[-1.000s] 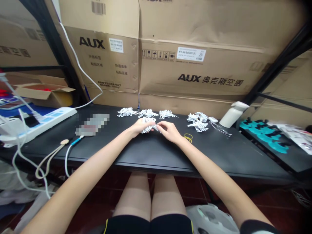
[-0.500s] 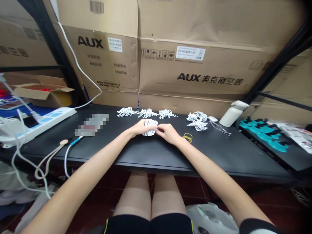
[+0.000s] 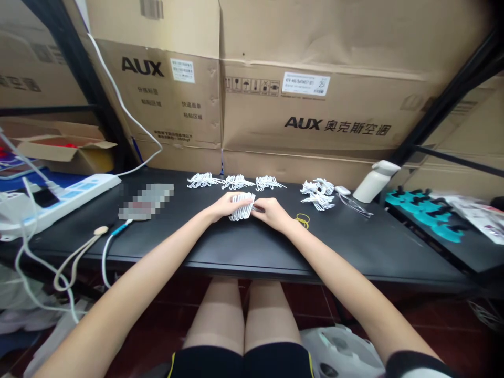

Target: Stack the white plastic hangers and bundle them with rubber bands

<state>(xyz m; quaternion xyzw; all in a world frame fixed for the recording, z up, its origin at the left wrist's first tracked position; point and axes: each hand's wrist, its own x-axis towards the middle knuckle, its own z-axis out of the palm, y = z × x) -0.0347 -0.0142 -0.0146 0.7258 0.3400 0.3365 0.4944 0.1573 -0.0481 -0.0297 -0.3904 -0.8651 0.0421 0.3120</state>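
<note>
A bundle of white wire hooks (image 3: 241, 209) is held just above the black table, in front of me. My left hand (image 3: 226, 206) is closed round its left side, with the thumb across the top. At the bundle's right end my right hand (image 3: 270, 214) is closed in a pinch, its fingertips against the hooks; any small thing between them is hidden. Behind my hands lie three similar bundles in a row: a left one (image 3: 205, 180), a middle one (image 3: 237, 181) and a right one (image 3: 270, 182). A looser pile of white hooks (image 3: 318, 194) sits farther right.
Yellow rubber bands (image 3: 303, 220) lie right of my right hand. Beyond are glasses (image 3: 354, 206), a white bottle (image 3: 375, 182) and teal items with black parts (image 3: 427, 215). A power strip (image 3: 74, 197) and a cabled, blurred-out device (image 3: 146, 202) are left. Cardboard boxes (image 3: 252, 126) stand behind.
The bundle has tilted slightly between my hands, and its right end is more exposed. My right fingers have shifted a little at that end. The view has moved slightly.
</note>
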